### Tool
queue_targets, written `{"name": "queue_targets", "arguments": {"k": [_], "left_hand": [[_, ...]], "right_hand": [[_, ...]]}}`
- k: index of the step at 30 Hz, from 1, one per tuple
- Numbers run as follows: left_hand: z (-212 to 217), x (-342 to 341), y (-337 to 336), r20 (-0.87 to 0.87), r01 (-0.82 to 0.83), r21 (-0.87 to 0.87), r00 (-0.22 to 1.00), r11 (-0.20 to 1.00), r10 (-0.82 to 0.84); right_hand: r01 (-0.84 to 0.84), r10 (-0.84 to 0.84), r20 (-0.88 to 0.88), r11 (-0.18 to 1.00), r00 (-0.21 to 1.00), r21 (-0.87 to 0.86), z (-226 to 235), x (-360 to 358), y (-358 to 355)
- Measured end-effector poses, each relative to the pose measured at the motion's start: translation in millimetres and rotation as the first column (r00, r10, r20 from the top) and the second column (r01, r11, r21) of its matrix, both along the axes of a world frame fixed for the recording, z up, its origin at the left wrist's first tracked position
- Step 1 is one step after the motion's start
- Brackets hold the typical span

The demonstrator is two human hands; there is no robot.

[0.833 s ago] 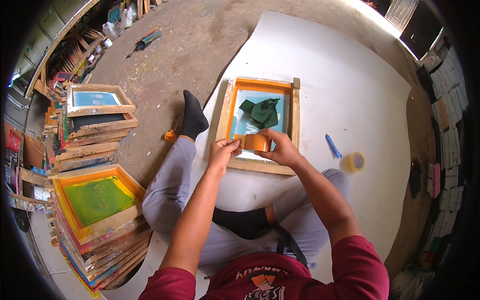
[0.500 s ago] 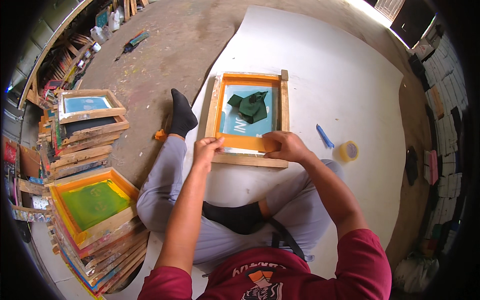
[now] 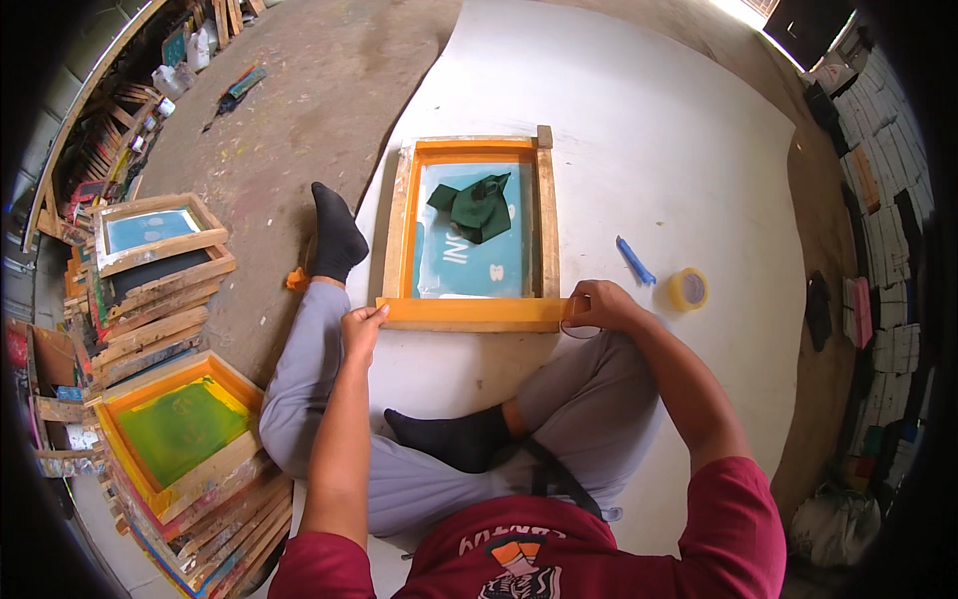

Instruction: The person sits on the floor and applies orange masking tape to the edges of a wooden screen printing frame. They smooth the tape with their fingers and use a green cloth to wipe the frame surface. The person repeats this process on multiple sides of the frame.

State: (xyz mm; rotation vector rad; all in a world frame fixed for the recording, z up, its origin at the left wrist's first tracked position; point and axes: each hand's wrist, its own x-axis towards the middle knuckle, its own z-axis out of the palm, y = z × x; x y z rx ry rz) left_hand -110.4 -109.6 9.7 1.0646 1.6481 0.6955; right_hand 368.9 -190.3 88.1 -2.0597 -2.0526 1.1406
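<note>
White sheet [image 3: 639, 130] over dirt floor [image 3: 299, 100]; stacked frames [image 3: 160, 290] left; left hand [image 3: 361, 327], right hand [image 3: 594, 304] fingers pinching orange tape [image 3: 474, 311] on screen frame [image 3: 547, 215].

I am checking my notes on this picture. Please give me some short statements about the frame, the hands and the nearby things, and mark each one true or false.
1. A dark green cloth lies inside the wooden screen frame. True.
2. The left hand holds the blue tool. False: it touches the frame's near left corner; the tool lies on the white sheet.
3. The right hand is at the frame's near right corner. True.
4. The yellow tape roll sits on the frame. False: it is on the sheet, right of the frame.
</note>
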Motion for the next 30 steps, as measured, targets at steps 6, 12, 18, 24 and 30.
{"name": "queue_targets", "arguments": {"k": [6, 12, 18, 24, 30], "left_hand": [[-31.7, -11.1, -1.5, 0.279, -0.19, -0.008, 0.942, 0.982, 0.184], [-29.5, -10.2, 2.8, 0.309, -0.209, -0.082, 0.924, 0.974, 0.224], [-14.1, 0.9, 12.3, 0.213, -0.174, -0.111, 0.958, 0.979, 0.194], [-18.2, 14.9, 14.3, 0.216, -0.147, -0.134, 0.961, 0.98, 0.173], [-26.5, 9.9, 18.9, 0.158, -0.036, -0.005, 0.987, 0.999, 0.036]], "right_hand": [[0.073, -0.116, -0.287, 0.985, 0.951, -0.156, -49.1, 11.8, 25.2], [0.157, -0.211, -0.328, 0.971, 0.921, -0.182, -48.3, 12.5, 47.8], [0.185, -0.26, -0.397, 0.959, 0.88, -0.216, -45.2, 17.3, 58.9], [0.258, -0.33, -0.397, 0.939, 0.856, -0.225, -53.7, 33.7, 60.1], [0.066, -0.026, -0.241, 0.985, 0.97, 0.159, -34.0, 42.0, 47.2]]}}
